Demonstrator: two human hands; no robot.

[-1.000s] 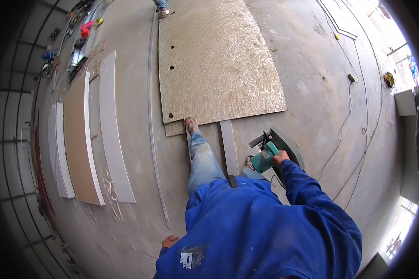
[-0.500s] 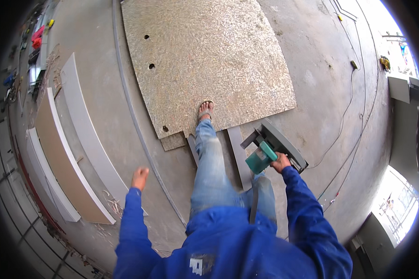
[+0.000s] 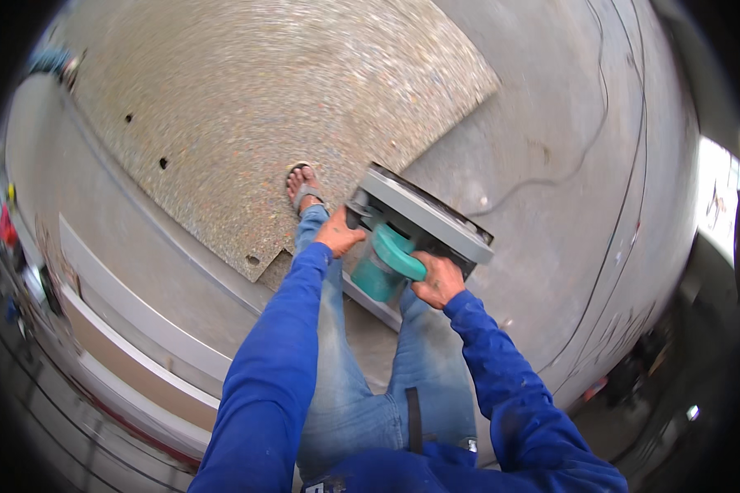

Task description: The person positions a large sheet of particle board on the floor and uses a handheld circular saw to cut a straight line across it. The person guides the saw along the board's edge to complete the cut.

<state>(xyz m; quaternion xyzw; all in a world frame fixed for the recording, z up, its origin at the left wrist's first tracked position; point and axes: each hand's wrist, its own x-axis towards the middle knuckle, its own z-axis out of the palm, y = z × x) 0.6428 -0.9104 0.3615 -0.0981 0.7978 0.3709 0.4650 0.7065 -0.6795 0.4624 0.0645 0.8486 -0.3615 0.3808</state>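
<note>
A circular saw (image 3: pixel 376 278) with a teal motor housing and a grey base and guard is held up in front of my thighs, tilted. My right hand (image 3: pixel 441 281) is closed around its teal rear handle. At the saw's front end, my left hand (image 3: pixel 339 233) is closed on a dark front grip. Under and beyond the saw lies a large speckled board (image 3: pixel 304 90) with a few dark holes along its left edge. One sandalled foot (image 3: pixel 304 186) rests on this board. The saw blade is hidden from view.
A dark power cord (image 3: pixel 543 181) runs from the saw across the concrete floor, with more cables (image 3: pixel 641 123) at the right. Long pale panel strips (image 3: pixel 140 308) lie at the left. Another person's leg (image 3: pixel 51 62) shows at the upper left.
My left hand has come across from the left and taken hold of the saw's front. The saw has moved left and turned, and my view has swung round.
</note>
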